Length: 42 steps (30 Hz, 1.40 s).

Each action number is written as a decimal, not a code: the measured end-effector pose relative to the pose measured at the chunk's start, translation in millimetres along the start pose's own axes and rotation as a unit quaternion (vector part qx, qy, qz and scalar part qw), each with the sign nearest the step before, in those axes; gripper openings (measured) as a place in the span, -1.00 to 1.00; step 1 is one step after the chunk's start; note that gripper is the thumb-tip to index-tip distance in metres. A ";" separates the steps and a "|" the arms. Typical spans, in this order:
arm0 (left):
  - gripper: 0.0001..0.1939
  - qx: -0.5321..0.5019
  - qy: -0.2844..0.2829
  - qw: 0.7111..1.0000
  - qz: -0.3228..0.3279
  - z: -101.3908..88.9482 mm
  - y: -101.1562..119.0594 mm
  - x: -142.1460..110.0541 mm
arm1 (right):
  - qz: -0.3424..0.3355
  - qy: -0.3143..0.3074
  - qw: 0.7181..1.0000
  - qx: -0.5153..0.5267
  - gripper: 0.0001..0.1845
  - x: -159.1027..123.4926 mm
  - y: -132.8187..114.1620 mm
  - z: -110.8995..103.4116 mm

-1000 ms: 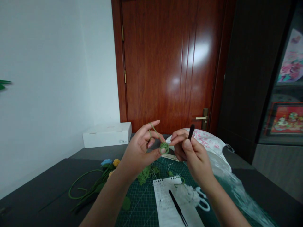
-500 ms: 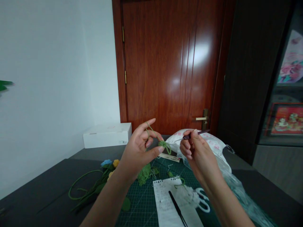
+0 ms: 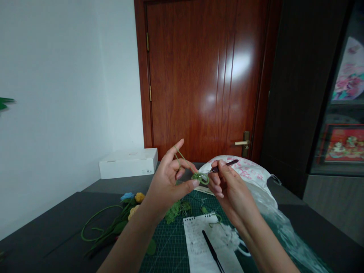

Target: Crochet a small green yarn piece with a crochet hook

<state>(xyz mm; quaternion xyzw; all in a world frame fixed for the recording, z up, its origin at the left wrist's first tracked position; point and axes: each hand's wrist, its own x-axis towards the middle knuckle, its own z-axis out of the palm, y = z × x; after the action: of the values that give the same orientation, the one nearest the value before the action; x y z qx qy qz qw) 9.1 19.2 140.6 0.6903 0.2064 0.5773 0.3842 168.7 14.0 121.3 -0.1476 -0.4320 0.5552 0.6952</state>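
Note:
My left hand (image 3: 173, 176) pinches a small green crochet piece (image 3: 196, 176) between thumb and fingers. Green yarn (image 3: 181, 154) runs from the piece up over the raised index finger. My right hand (image 3: 227, 178) is closed on a dark-handled crochet hook (image 3: 226, 165), its thin metal shaft pointing left. The hook's tip reaches the green piece, by a loose loop on its right side; whether it passes through a stitch I cannot make out. Below the hands lies a tangle of green yarn (image 3: 173, 212).
On a green cutting mat (image 3: 167, 246) lie a written notepad sheet (image 3: 199, 237), a black pen-like tool (image 3: 212, 248), white fluffy yarn (image 3: 227, 235) and partly hidden white scissors (image 3: 243, 249). Crocheted flowers (image 3: 127, 197) lie left; a white box (image 3: 127, 165) and plastic bag (image 3: 244, 167) stand behind.
My right hand has moved left and slightly down, bringing the hook from apart to the green piece. My left hand stays nearly in place, still holding the piece with the yarn stretched.

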 end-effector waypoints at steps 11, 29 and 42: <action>0.41 0.024 -0.049 0.999 -0.004 -4.5 -9.8 4.4 | 0.038 -0.091 0.993 -0.057 -0.65 1.7 5.1 -9.4; -0.51 0.114 0.028 0.993 0.009 -20.2 -14.1 10.2 | 0.164 -0.030 0.974 0.151 -0.69 11.8 11.0 -19.5; -0.68 -0.108 0.012 0.991 -0.073 1.6 -7.4 4.0 | 0.132 0.005 0.986 0.106 -0.62 10.5 12.7 -12.6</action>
<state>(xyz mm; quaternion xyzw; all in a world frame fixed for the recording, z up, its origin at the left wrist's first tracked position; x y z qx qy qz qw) 12.7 26.3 137.4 0.6206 0.1974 0.5747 0.4956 170.2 31.3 109.9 -0.1313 -0.3439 0.6838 0.6300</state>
